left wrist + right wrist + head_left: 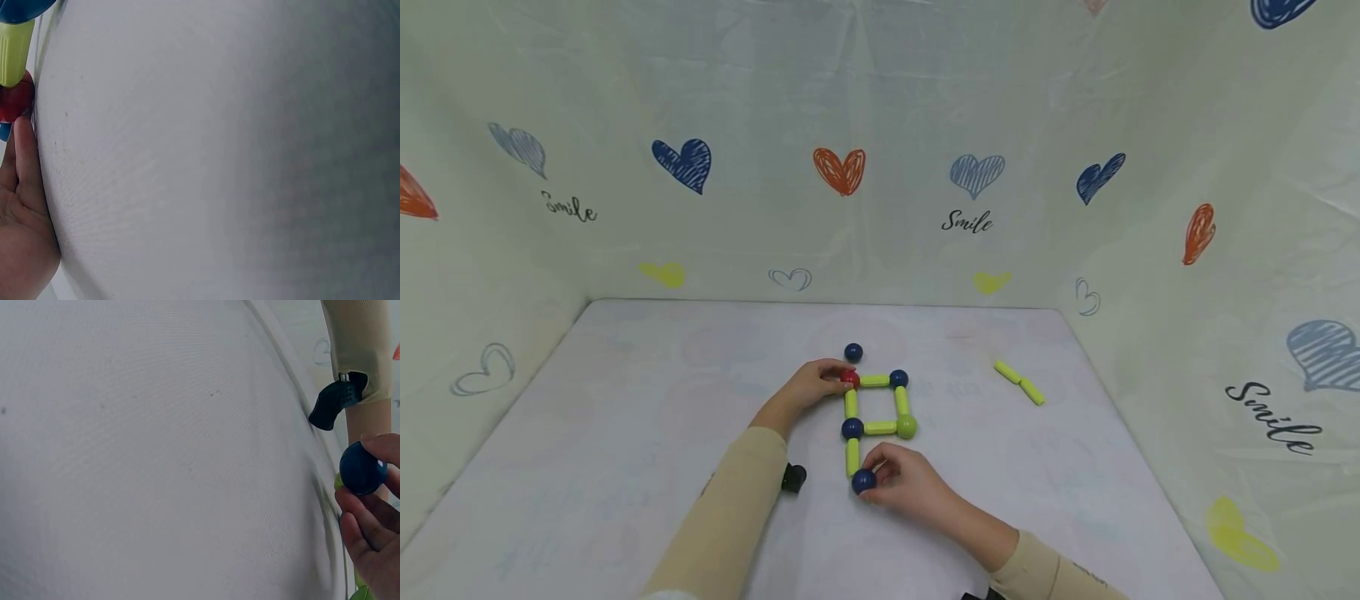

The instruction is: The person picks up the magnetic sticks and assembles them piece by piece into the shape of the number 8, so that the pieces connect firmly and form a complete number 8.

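Note:
My left hand (807,388) holds a red ball (850,381) at the far left corner of a square of yellow-green rods and balls. A blue ball (898,378) makes the far right corner, a green ball (907,427) the near right, another blue ball (852,428) the near left. From that near left corner a yellow-green rod (852,457) runs toward me. At its near end my right hand (917,483) pinches a blue ball (362,469) between thumb and fingers. In the left wrist view, fingertips meet the red ball (17,100).
Just beyond the red ball lies a loose blue ball (853,352). Two yellow-green rods (1019,382) lie end to end at the right of the white table (647,375). A curtain (895,92) printed with hearts surrounds the table's back and sides.

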### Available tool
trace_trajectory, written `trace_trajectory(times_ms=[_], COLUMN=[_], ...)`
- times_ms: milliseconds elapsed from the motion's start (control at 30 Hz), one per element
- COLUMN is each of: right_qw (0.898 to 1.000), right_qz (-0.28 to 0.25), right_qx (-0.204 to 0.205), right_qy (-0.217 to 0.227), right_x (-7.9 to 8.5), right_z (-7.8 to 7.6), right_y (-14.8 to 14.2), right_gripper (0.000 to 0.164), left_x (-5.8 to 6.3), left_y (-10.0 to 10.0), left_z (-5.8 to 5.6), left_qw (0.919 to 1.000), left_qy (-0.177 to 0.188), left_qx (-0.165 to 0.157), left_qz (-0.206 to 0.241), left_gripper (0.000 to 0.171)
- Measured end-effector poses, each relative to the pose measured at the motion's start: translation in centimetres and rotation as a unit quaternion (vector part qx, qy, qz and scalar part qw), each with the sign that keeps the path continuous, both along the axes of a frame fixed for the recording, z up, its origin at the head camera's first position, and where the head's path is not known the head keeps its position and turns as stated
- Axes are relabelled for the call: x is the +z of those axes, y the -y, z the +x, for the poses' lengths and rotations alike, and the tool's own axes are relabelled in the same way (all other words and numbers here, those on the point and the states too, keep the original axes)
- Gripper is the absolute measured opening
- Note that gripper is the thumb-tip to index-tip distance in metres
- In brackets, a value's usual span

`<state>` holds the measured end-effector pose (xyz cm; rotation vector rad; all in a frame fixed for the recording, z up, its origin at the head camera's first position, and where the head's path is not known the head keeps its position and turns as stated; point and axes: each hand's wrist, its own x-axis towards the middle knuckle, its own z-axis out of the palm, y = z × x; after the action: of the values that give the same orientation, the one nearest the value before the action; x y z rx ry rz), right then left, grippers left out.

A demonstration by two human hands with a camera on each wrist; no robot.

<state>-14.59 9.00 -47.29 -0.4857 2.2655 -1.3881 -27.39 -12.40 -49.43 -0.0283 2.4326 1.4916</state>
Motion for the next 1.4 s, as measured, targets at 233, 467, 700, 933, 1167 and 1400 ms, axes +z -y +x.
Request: trace_trajectory(times_ms=[233, 467, 700, 933, 1167, 1400], right_qw=[1.0, 1.0, 0.999, 0.997, 0.997, 0.993], right_qz=[0.003, -0.004, 0.021, 0.039, 0.046, 0.069], right_qx=[0.006, 0.014, 0.01, 0.025, 0.022, 0.035], right_qy=[0.011, -0.011, -0.036, -0.066, -0.064, -0.094], right_x=[0.0, -0.5, -0.8, -1.1, -1.3, -1.2], right_z=[0.5, 0.8, 0.8, 0.8, 0.6, 0.4], right_y=[0.1, 0.2, 0.4, 0.7, 1.0, 1.4], right_gripper=[0.03, 0.031, 0.03, 0.03, 0.033, 0.031], left_x=[-0.2, -0.2, -0.1, -0.3, -0.1, -0.2], left_y=[0.0, 0.0, -0.1, -0.2, 0.1, 0.2], left_z=[0.1, 0.2, 0.2, 0.1, -0.1, -0.2], left_qw=[1.0, 1.0, 1.0, 1.0, 1.0, 1.0], left_qy=[0.001, 0.003, 0.0, -0.004, -0.003, -0.005], left_qx=[0.001, 0.003, 0.006, 0.003, -0.003, -0.007], left_qz=[0.005, 0.006, 0.001, 0.0, 0.006, -0.002], left_gripper=[0.037, 0.036, 0.037, 0.037, 0.036, 0.036])
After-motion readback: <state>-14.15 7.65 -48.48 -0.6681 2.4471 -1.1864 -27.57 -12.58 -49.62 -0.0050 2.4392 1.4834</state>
